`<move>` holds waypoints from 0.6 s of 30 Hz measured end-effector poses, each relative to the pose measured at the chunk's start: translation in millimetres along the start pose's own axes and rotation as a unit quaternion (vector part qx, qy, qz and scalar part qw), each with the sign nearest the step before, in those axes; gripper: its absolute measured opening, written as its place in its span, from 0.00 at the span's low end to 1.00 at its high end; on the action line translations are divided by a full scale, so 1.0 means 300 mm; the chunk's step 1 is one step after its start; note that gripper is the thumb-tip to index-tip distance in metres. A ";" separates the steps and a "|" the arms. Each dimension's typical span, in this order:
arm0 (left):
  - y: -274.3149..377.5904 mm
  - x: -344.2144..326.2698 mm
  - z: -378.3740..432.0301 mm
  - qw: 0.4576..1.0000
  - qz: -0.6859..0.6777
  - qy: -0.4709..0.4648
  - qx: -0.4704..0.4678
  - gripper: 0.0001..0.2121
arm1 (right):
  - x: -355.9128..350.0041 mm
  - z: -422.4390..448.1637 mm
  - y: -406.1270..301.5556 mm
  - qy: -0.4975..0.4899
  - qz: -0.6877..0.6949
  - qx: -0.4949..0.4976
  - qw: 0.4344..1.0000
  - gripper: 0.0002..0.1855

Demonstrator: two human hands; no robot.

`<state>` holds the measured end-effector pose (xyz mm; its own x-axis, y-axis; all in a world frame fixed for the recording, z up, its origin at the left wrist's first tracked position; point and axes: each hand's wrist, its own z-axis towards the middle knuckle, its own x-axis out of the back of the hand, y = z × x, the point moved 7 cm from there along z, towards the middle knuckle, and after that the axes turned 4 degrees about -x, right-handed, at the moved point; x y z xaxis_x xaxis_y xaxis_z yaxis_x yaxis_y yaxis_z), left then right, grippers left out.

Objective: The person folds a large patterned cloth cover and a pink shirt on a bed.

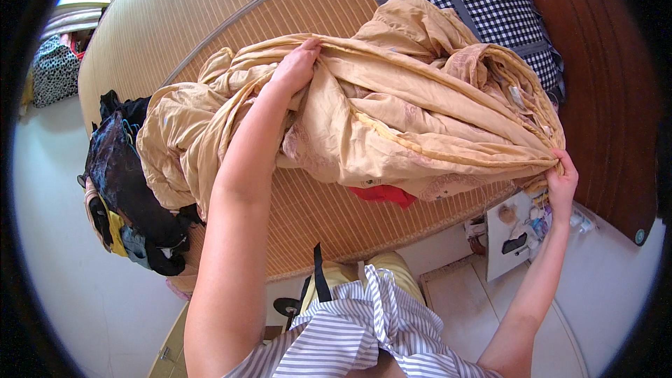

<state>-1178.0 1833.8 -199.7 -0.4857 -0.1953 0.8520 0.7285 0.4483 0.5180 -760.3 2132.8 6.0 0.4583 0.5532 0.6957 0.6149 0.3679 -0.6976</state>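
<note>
A tan quilt [336, 142] with a faint purple pattern and yellow piped edges lies bunched across a bed covered by a bamboo mat [294, 215]. My left hand [298, 65] grips a fold of its far edge near the middle. At the right, my right hand [562, 181] pinches a gathered corner, and folds fan out from there between both hands. A small white tag [515, 95] shows inside the fabric near the right end. Part of a red cloth [383, 195] peeks out from under the quilt's near side.
Dark clothes [118, 152] are heaped at the bed's left edge. A black-and-white checked pillow [488, 5] lies at the back right, by the dark wooden headboard [604, 89]. A small white table [499, 252] holding small items stands below my right hand.
</note>
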 end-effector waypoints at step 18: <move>0.135 0.553 -0.818 0.999 -0.002 0.028 0.022 0.07 | -0.040 -0.103 -0.501 0.028 -0.235 0.224 0.945 0.11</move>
<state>-1110.6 1605.5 -18.9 -0.4593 -0.2449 0.8539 0.7043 0.4854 0.5180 -838.4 2047.9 107.6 0.2422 0.2137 0.9464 0.4318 0.8498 -0.3024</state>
